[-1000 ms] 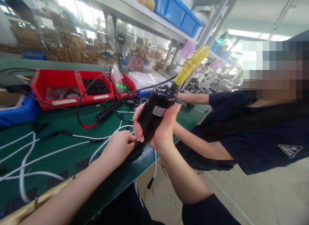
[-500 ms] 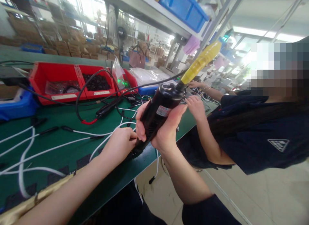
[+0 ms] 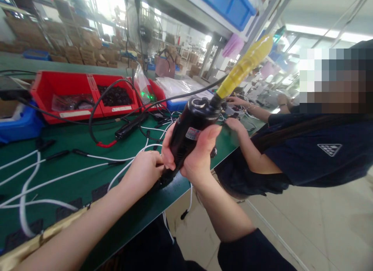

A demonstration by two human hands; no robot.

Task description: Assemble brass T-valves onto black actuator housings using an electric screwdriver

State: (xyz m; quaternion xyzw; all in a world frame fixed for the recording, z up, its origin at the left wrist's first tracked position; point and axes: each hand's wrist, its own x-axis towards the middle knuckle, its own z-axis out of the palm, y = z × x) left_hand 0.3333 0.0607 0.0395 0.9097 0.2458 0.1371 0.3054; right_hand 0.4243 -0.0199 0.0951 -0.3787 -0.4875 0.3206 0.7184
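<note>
The green bench (image 3: pixel 67 141) fills the left half of the frame, strewn with white cables (image 3: pixel 52 181); a co-worker in a dark sleeve (image 3: pixel 314 158) sits at the right edge, one hand (image 3: pixel 235 125) on the bench; red bins (image 3: pixel 78 93) line the upper left; at centre a black power tool (image 3: pixel 189 125) tilts up to the right, its yellow cord sleeve (image 3: pixel 244 67) above; the right hand (image 3: pixel 198 156) wraps its fingers closed around the tool's body; the left hand (image 3: pixel 144 171) has its fingers bunched at the tool's lower tip, and whether they pinch anything is hidden.
</note>
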